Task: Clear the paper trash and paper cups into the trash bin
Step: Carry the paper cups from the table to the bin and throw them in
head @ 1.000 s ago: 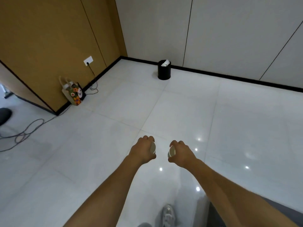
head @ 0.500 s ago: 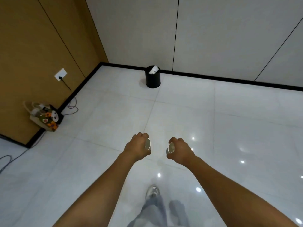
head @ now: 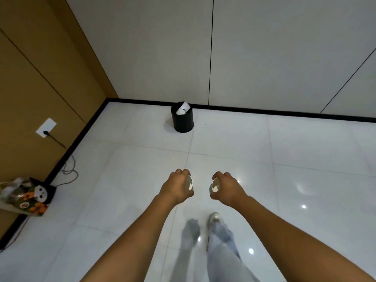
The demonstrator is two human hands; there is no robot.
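Currently, status: transport step, judged from two loaded hands and a bin well ahead.
Left hand: fingers curled round a paper cup; the cup lies sideways, its open mouth turned inward toward the other hand.
Right hand: fingers curled round a second paper cup, mouth also turned inward, so the two rims face each other across a small gap.
Reason for grip: one cup per hand lets both go in a single trip; a wrap round the wall suits a light, crushable cup, and the pale interiors look empty.
Arms: both extended forward at similar height, hands near each other but apart.
Trash bin: black, round, upright on the white tile floor, set just before the black baseboard, well apart from the hands and slightly left of them.
Bin contents: white paper protrudes above the rim; some space appears to remain.
Bin placement: against the wall, probably to keep the walkway free.
Left wall items: a socket with a cable trailing to the floor, and a patterned bag by the baseboard; both lie off the direct route.
Legs: blurred below the hands, consistent with walking.
Next move calls for: closing the distance, then release directly above the opening.
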